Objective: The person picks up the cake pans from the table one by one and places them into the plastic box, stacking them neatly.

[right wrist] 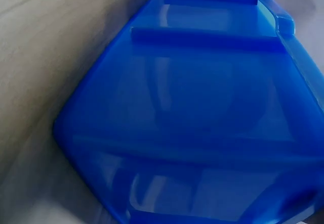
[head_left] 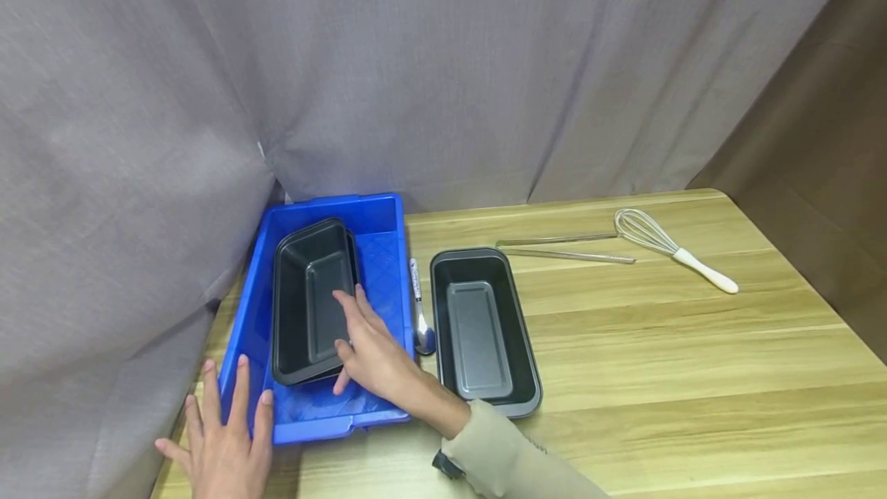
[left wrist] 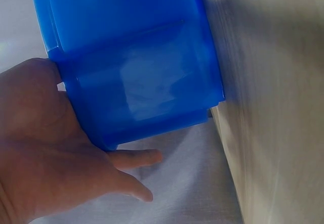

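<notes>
While the right hand [head_left: 377, 356], fingers apart, lay at the right edge of the dark rectangular metal loaf pan [head_left: 315, 306] in the blue plastic bin [head_left: 315, 430], lower left of the frame, steadiness likely wanted light pressure, the spread left hand [head_left: 225, 445] bracing the bin.

The upper dark pan [head_left: 322, 295] hides most of the lower pan [head_left: 353, 256] beneath it.

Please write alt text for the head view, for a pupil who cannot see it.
A person's right hand reaches over stacked dark loaf pans in a blue tray, with the left hand at its near left corner. To the right, a spoon, another loaf pan, tongs and a whisk lie on a wooden table.
</notes>
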Motion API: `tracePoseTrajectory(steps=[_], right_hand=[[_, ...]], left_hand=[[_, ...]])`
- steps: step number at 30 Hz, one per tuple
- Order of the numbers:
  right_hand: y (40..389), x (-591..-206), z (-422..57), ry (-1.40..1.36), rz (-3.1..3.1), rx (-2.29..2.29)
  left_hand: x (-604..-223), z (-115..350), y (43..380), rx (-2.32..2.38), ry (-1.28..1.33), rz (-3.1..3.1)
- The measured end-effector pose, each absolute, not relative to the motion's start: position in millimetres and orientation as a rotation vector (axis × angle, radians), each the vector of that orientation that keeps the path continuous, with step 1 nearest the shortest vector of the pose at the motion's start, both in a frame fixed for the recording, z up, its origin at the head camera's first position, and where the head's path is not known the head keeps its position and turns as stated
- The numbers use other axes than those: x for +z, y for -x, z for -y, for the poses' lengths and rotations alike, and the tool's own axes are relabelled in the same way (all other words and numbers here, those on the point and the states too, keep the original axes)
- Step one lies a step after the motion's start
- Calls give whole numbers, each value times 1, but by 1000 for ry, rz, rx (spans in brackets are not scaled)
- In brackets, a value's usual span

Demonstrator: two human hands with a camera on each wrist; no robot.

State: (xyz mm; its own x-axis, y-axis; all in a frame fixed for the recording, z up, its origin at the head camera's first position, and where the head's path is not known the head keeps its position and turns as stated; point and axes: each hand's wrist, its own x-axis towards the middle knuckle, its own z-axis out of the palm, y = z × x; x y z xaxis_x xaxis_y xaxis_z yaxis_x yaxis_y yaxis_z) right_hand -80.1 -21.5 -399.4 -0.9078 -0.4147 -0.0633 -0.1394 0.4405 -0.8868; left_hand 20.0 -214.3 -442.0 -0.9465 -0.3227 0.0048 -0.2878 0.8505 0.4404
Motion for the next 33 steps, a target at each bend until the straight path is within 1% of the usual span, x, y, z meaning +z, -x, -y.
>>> tracePoseTrajectory(steps=[7,18,24,27,29,33], right_hand=[[81,-394,20,450,-2411,-1408],[81,-391,25,475,-2476,-1061],[80,-387,23,478,-2484,-1068],[78,-378,14,560,-2506,-1060],[79,-371,1,679,-2520,-1056],[83,-361,-44,942,-2516,-1163]], left_hand=[[-443,216,-19,-690,-495,2952],[-444,216,-19,-698,-482,2925],[-443,217,-18,-704,-496,2940],[-444,218,-19,-717,-486,2929],[-445,218,-20,-716,-484,2926],[-447,217,-20,-707,-497,2936]])
